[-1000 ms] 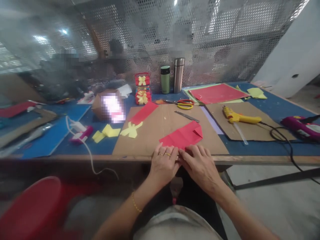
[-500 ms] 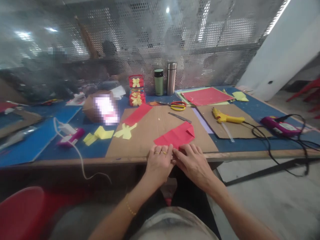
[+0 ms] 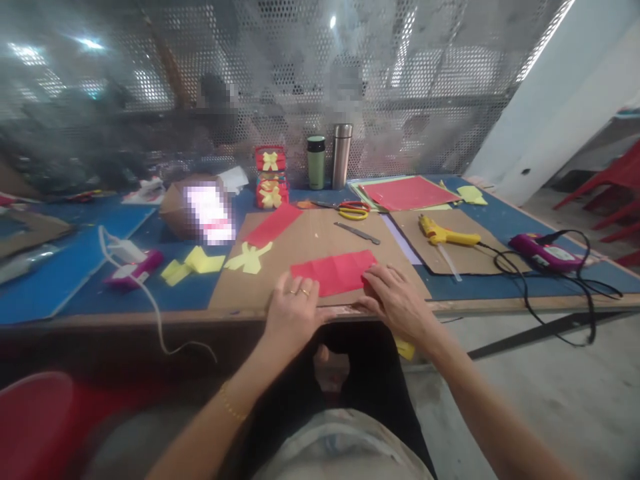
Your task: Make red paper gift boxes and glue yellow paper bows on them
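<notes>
A creased strip of red paper (image 3: 335, 272) lies nearly flat at the front edge of a cardboard sheet (image 3: 320, 233). My left hand (image 3: 294, 303), wearing rings, has its fingertips pressed on the paper's lower left corner, its thumb stretched along the table edge. At the right end, my right hand (image 3: 395, 297) grips the paper with curled fingers, partly hiding that corner. Just beyond the paper lies a grey blade-like tool (image 3: 357, 233). Another red paper strip (image 3: 274, 225) and a yellow paper bow shape (image 3: 249, 258) rest farther left on the cardboard.
Scissors (image 3: 353, 212), a yellow glue gun (image 3: 445, 233) and a purple power box (image 3: 545, 255) with black cables lie rightward. Two flasks (image 3: 342, 157) and small red boxes with yellow bows (image 3: 271, 177) stand behind. Left are yellow papers (image 3: 200, 260) and a lit phone (image 3: 210, 213).
My hands have moved apart, the left one leftward and the right one slightly right. The red paper, folded over at its right end before, now lies spread out between them.
</notes>
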`<action>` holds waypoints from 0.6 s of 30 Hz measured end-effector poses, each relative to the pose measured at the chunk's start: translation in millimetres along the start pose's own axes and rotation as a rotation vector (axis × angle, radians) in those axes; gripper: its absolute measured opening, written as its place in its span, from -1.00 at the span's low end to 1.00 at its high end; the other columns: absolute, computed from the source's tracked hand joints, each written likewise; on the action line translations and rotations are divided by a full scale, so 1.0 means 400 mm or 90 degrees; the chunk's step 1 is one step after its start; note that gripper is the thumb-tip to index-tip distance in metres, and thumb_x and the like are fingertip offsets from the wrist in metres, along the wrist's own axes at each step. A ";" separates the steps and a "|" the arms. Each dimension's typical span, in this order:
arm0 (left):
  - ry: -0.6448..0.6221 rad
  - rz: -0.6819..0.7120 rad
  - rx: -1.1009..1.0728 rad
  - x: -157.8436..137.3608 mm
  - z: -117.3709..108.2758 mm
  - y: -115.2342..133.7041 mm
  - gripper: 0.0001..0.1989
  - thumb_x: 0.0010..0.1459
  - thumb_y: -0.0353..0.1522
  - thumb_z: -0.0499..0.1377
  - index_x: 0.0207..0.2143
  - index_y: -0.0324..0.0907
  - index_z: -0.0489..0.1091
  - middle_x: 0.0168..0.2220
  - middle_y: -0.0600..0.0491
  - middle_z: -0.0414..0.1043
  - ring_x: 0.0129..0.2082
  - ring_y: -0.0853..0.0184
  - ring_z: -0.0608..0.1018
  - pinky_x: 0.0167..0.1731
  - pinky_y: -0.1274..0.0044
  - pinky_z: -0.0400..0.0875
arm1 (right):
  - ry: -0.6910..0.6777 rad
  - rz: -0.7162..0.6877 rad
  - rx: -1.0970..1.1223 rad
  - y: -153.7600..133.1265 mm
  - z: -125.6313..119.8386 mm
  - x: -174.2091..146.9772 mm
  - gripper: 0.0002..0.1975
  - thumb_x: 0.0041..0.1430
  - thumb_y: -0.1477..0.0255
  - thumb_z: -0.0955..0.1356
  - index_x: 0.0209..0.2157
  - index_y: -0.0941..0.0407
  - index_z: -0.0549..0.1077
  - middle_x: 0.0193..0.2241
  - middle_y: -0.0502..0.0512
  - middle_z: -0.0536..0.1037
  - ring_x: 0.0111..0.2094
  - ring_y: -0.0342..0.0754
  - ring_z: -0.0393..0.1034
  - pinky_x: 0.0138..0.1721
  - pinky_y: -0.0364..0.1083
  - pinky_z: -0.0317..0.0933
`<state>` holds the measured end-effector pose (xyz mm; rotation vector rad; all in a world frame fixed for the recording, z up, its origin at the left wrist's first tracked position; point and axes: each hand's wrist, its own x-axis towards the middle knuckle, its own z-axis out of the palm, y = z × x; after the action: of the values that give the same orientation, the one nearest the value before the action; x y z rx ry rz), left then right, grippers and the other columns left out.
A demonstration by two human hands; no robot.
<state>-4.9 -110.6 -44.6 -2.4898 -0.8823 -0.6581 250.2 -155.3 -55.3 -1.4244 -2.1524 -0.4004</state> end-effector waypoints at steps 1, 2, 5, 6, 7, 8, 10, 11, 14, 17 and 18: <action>0.002 -0.006 -0.004 -0.008 -0.003 -0.022 -0.49 0.40 -0.08 0.13 0.07 -0.37 0.49 -0.06 -0.22 0.59 0.01 0.01 0.58 0.23 0.07 0.26 | -0.009 -0.011 0.010 -0.023 -0.002 0.004 -0.67 0.47 0.25 0.26 0.01 0.20 0.49 -0.03 0.34 0.56 0.05 0.18 0.44 0.19 0.19 0.29; 0.002 -0.011 -0.015 -0.017 -0.005 -0.041 -0.50 0.43 -0.09 0.09 0.07 -0.34 0.49 -0.04 -0.22 0.60 0.02 0.01 0.58 0.23 0.07 0.26 | -0.019 -0.020 0.019 -0.043 -0.005 0.007 -0.68 0.46 0.23 0.27 -0.03 0.19 0.49 -0.06 0.33 0.55 0.01 0.17 0.45 0.15 0.19 0.32; -0.015 -0.021 -0.049 -0.039 -0.010 -0.074 -0.51 0.48 -0.10 0.01 0.12 -0.29 0.47 0.06 -0.22 0.59 0.10 0.02 0.58 0.26 0.08 0.21 | -0.032 -0.035 0.036 -0.073 -0.015 0.012 -0.67 0.43 0.17 0.29 -0.09 0.15 0.48 -0.10 0.32 0.54 -0.08 0.19 0.45 0.04 0.20 0.39; -0.025 -0.022 -0.058 -0.044 -0.011 -0.077 -0.48 0.48 -0.08 0.00 0.15 -0.29 0.46 0.08 -0.22 0.58 0.12 0.02 0.58 0.27 0.09 0.20 | -0.031 -0.035 0.041 -0.074 -0.017 0.011 -0.65 0.43 0.15 0.29 -0.07 0.15 0.47 -0.09 0.33 0.53 -0.08 0.20 0.45 0.03 0.22 0.39; -0.037 -0.023 -0.065 -0.047 -0.013 -0.078 -0.44 0.47 -0.04 -0.01 0.17 -0.30 0.45 0.11 -0.23 0.57 0.14 0.00 0.57 0.27 0.08 0.19 | -0.028 -0.034 0.048 -0.072 -0.018 0.009 -0.63 0.43 0.13 0.29 -0.04 0.15 0.46 -0.08 0.33 0.53 -0.07 0.21 0.45 0.03 0.23 0.39; -0.052 -0.026 -0.072 -0.048 -0.015 -0.077 -0.38 0.45 0.01 -0.02 0.19 -0.30 0.43 0.12 -0.25 0.56 0.16 -0.01 0.55 0.27 0.08 0.19 | -0.024 -0.032 0.056 -0.069 -0.019 0.006 -0.61 0.43 0.12 0.28 0.00 0.15 0.44 -0.06 0.34 0.53 -0.06 0.22 0.45 0.04 0.24 0.38; -0.087 -0.037 -0.087 -0.045 -0.019 -0.076 -0.28 0.40 0.10 -0.04 0.22 -0.30 0.41 0.14 -0.26 0.54 0.17 -0.03 0.54 0.25 0.09 0.20 | -0.020 -0.025 0.066 -0.065 -0.019 0.002 -0.56 0.44 0.07 0.25 0.05 0.15 0.41 -0.04 0.35 0.52 -0.03 0.23 0.45 0.04 0.25 0.38; -0.106 -0.043 -0.093 -0.042 -0.020 -0.077 -0.25 0.38 0.14 -0.06 0.23 -0.29 0.40 0.14 -0.26 0.54 0.17 -0.02 0.53 0.23 0.10 0.21 | -0.019 -0.023 0.066 -0.065 -0.018 0.001 -0.53 0.43 0.04 0.24 0.05 0.15 0.39 -0.04 0.35 0.51 -0.02 0.23 0.45 0.04 0.24 0.38; -0.150 -0.057 -0.102 -0.031 -0.024 -0.085 -0.17 0.33 0.21 -0.10 0.24 -0.27 0.39 0.14 -0.25 0.53 0.15 0.00 0.53 0.17 0.15 0.24 | -0.029 -0.007 0.048 -0.070 -0.014 0.000 -0.48 0.38 -0.04 0.26 0.04 0.13 0.37 -0.05 0.35 0.50 -0.04 0.25 0.44 0.01 0.23 0.37; -0.167 -0.066 -0.108 -0.024 -0.025 -0.092 -0.12 0.30 0.25 -0.11 0.24 -0.28 0.39 0.15 -0.24 0.52 0.15 0.00 0.52 0.16 0.17 0.24 | -0.027 0.005 0.042 -0.073 -0.006 -0.002 -0.47 0.37 -0.04 0.28 0.04 0.13 0.36 -0.05 0.36 0.49 -0.05 0.25 0.44 -0.02 0.20 0.37; -0.172 -0.068 -0.110 -0.023 -0.025 -0.092 -0.11 0.30 0.25 -0.10 0.25 -0.29 0.38 0.15 -0.25 0.51 0.15 0.00 0.52 0.15 0.17 0.25 | -0.024 0.005 0.044 -0.072 -0.004 -0.003 -0.48 0.37 -0.02 0.28 0.05 0.14 0.36 -0.04 0.36 0.49 -0.05 0.25 0.43 -0.03 0.20 0.38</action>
<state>-38.9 -94.0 -33.5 -2.7472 -1.1051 -0.4542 224.5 -168.4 -53.6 -1.4119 -2.1678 -0.2961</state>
